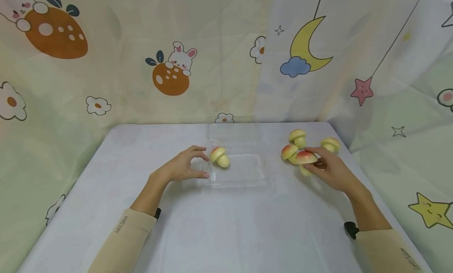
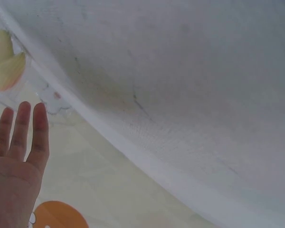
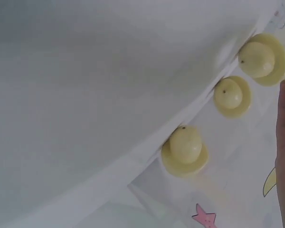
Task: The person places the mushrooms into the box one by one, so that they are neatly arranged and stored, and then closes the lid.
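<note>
A clear plastic box with its lid folded back lies on the table. Inside it, toward the left, is a toy mushroom with a red-tinged cap. Beside the box's left edge is my left hand, thumb and fingers spread apart; its straight fingers show in the left wrist view. Over on the right, my right hand pinches a red-capped toy mushroom between thumb and fingers. Close around that hand stand more mushrooms: one behind, one to the left and one to the right.
A white cloth covers the table. Printed curtains hang behind and at both sides. The three loose mushrooms sit near the table's back right corner.
</note>
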`<state>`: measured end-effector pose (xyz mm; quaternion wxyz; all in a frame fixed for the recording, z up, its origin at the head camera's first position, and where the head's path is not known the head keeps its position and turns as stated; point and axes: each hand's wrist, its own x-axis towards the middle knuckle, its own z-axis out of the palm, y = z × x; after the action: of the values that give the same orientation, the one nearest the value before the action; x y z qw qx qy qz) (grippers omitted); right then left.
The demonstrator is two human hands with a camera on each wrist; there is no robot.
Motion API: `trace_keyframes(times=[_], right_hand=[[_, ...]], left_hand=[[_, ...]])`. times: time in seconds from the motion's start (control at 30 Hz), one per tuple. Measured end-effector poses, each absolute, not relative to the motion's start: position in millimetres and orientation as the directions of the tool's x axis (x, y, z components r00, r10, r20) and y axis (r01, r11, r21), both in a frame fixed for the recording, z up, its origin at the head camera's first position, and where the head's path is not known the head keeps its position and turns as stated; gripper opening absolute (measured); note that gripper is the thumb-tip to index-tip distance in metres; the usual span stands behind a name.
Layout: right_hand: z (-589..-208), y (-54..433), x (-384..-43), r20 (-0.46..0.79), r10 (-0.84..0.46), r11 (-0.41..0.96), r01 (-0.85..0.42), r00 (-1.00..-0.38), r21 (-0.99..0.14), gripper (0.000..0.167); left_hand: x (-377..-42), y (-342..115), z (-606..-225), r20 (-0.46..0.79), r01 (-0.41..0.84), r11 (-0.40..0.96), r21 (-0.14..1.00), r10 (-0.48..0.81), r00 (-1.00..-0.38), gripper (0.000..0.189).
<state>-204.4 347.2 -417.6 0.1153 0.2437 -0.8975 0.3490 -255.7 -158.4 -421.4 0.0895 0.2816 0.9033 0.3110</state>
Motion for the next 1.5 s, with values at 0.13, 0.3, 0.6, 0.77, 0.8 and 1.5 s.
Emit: trace_keyframes(times=[0.13, 0.3, 0.6, 0.77, 0.8, 1.5], right_hand=[[-411, 337, -212, 0.429, -0.351, 0.593, -0.552, -0.832, -0.586, 0.057], [-407, 327, -219, 0.429, -0.349, 0.586, -0.551, -0.833, -0.594, 0.058], [-407, 314, -223, 0.378, -0.352, 0.525, -0.516, -0.856, -0.677, 0.054], [-403, 306, -229, 0.389, -0.368, 0.539, -0.535, -0.845, -0.651, 0.054], [-402, 305, -231, 0.39, -0.373, 0.545, -0.539, -0.842, -0.643, 0.054], [-378, 252, -227, 0.43, -0.397, 0.491, -0.583, -0.811, -0.647, 0.052]], left_hand=[[-255, -159, -421, 0.017, 0.456, 0.642, 0.617, 0.568, -0.823, 0.06], [-256, -161, -420, 0.021, 0.458, 0.633, 0.624, 0.573, -0.819, 0.061], [-257, -161, -418, 0.007, 0.457, 0.637, 0.621, 0.578, -0.816, 0.069], [-258, -161, -418, 0.003, 0.446, 0.639, 0.627, 0.57, -0.822, 0.067], [-258, -161, -418, 0.001, 0.441, 0.64, 0.629, 0.566, -0.824, 0.066], [-256, -159, -421, 0.045, 0.47, 0.634, 0.614, 0.566, -0.823, 0.061]])
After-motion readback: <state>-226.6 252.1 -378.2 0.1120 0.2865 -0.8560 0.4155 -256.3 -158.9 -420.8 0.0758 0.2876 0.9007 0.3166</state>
